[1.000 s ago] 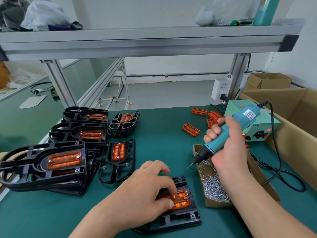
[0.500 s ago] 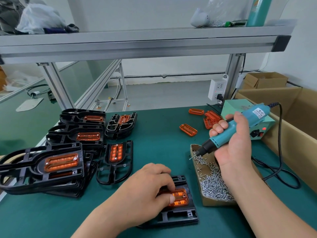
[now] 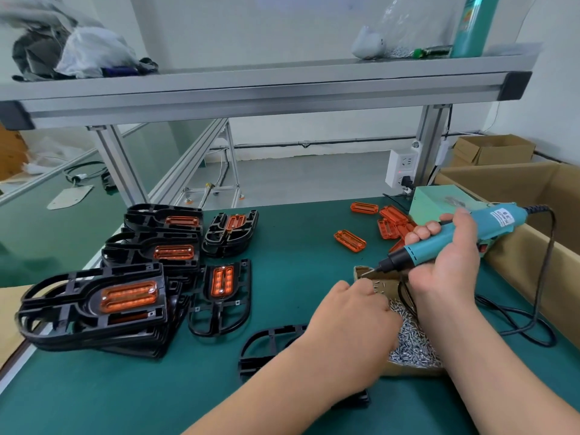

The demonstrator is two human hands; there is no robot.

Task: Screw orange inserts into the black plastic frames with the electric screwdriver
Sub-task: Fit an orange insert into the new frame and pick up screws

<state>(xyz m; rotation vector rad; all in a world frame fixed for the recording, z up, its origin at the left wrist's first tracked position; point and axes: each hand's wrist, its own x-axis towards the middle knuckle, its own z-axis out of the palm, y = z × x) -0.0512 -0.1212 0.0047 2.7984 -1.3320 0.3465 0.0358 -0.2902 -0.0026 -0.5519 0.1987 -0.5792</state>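
Two hands meet over a small cardboard box (image 3: 411, 370) of loose silver screws (image 3: 411, 346). The right hand (image 3: 445, 268) has its fingers (image 3: 423, 229) wrapped round the body of the electric screwdriver (image 3: 455, 237), thumb side towards the camera. The left hand (image 3: 351, 328) reaches into the box from the near left with its fingers (image 3: 367, 288) bent down among the screws, just below the driver bit. Whether they pinch a screw cannot be told. The screwdriver is teal with a black nose, a thin metal bit and a white label near its rear. Its long axis slants from the corded end at upper right down to the bit at lower left, and the tip hangs over the far left corner of the box. Its black cord (image 3: 539, 277) loops down onto the green counter (image 3: 298, 246) at the right. Under the left forearm lies a black plastic frame (image 3: 270, 343), its middle hidden by the arm. Loose orange inserts (image 3: 350, 240) lie beyond the box. To the left sit stacked frames (image 3: 91, 306) with inserts fitted, and one single frame (image 3: 219, 296) lies beside them.
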